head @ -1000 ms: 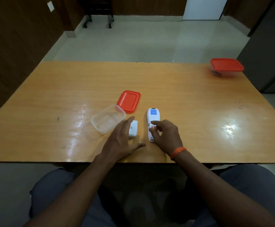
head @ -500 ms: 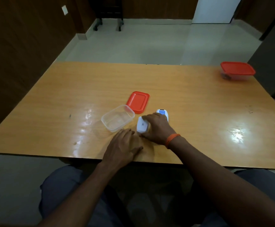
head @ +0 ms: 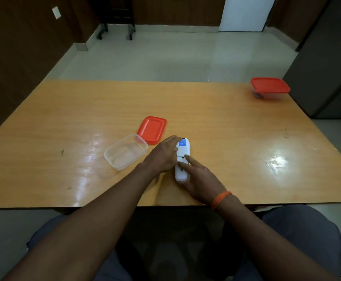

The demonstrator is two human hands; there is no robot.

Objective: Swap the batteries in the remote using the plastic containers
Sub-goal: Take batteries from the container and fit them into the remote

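Observation:
The white remote (head: 183, 151) lies back-up on the wooden table (head: 216, 122), with a blue label at its far end. My left hand (head: 161, 157) grips its left side, fingers curled along the edge. My right hand (head: 201, 178) holds the white battery cover (head: 180, 173) on the remote's near end, two fingers stretched flat over it. No battery is visible. The open clear plastic container (head: 125, 152) stands just left of my left hand and looks empty. Its red lid (head: 152, 129) lies flat behind it.
A second clear container closed with a red lid (head: 270, 88) stands at the table's far right corner, something dark inside. The near table edge runs just below my wrists. A dark cabinet (head: 328, 67) stands to the right of the table.
My right hand took the battery cover from the table left of the remote and brought it onto the remote's near end. My left hand moved from the table to the remote's left side.

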